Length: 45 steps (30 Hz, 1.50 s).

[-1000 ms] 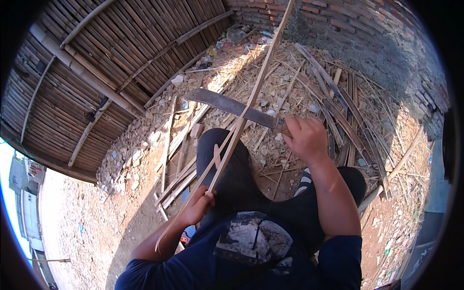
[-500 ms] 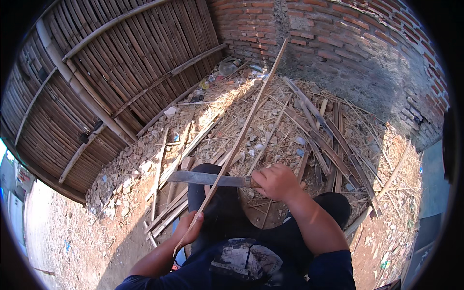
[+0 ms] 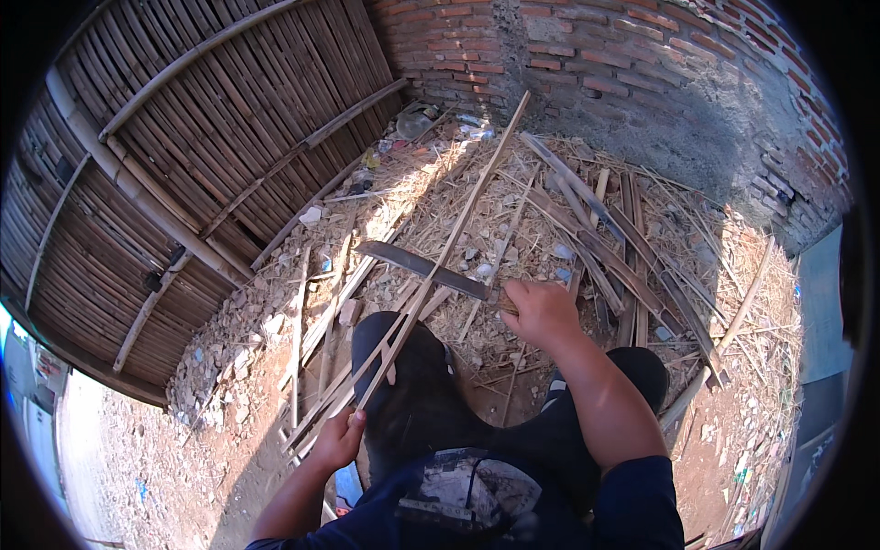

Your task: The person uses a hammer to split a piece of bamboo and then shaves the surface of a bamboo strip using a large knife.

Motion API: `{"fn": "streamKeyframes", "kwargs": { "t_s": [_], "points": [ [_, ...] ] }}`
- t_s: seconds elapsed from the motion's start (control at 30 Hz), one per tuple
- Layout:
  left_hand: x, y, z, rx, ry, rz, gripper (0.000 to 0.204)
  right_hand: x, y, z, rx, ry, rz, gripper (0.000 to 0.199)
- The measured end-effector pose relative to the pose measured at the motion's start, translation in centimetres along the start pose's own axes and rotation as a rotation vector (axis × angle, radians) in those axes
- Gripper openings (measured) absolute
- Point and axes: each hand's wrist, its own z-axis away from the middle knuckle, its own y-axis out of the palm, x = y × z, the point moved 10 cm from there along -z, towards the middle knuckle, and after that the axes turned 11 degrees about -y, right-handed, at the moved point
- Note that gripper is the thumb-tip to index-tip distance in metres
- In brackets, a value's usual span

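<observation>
My right hand (image 3: 547,313) is closed around the handle of a machete (image 3: 396,257), its dark blade pointing left across a long bamboo strip (image 3: 467,216). My left hand (image 3: 338,442) grips the near end of that strip, which slants up and away over my left knee (image 3: 403,353) toward the brick wall. Blade and strip cross a little beyond the knee; whether they touch, I cannot tell. Alongside the strip's lower part runs a thinner sliver (image 3: 371,358), and whether it is attached to the strip is unclear.
Dark split bamboo pieces (image 3: 632,275) lie heaped at right. More strips (image 3: 299,339) rest on the rubble at left. A slatted bamboo wall (image 3: 238,128) stands far left, meeting a brick wall (image 3: 614,82) behind. Straw and stones cover the ground.
The machete has moved farther away along the strip, and its blade has turned so the tip points more away. My left hand has shifted slightly left and nearer, at the strip's end.
</observation>
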Motion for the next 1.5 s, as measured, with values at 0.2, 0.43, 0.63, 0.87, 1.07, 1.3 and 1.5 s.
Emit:
{"fn": "streamKeyframes", "kwargs": {
  "t_s": [0.2,0.43,0.63,0.87,1.07,1.3,1.5],
  "points": [
    [-1.9,0.1,0.3,0.042,0.026,0.067,0.056,6.6,1.5,0.0,0.041,-0.311,-0.015,0.039],
    [3.2,-4.8,1.5,-0.112,0.087,-0.233,0.047,-5.1,-1.5,0.2,-0.062,0.108,0.054,0.036],
    [2.6,-4.3,1.3,-0.076,0.036,-0.207,0.048,-2.8,0.3,0.9,0.003,0.13,0.018,0.036],
    [3.1,-2.7,0.6,-0.076,0.092,-0.171,0.045,7.4,2.6,0.2,0.071,-0.348,-0.022,0.038],
    [6.2,-5.3,1.1,-0.235,0.108,-0.265,0.041,-3.6,-1.0,0.2,-0.018,0.053,0.027,0.036],
    [9.5,-5.1,-0.9,-0.167,-0.011,-0.345,0.046,-4.0,-0.3,0.9,-0.036,0.17,0.027,0.035],
    [8.6,-5.3,-1.5,-0.197,0.04,-0.275,0.045,3.1,1.6,0.3,0.034,-0.168,0.017,0.036]
  ]
}}
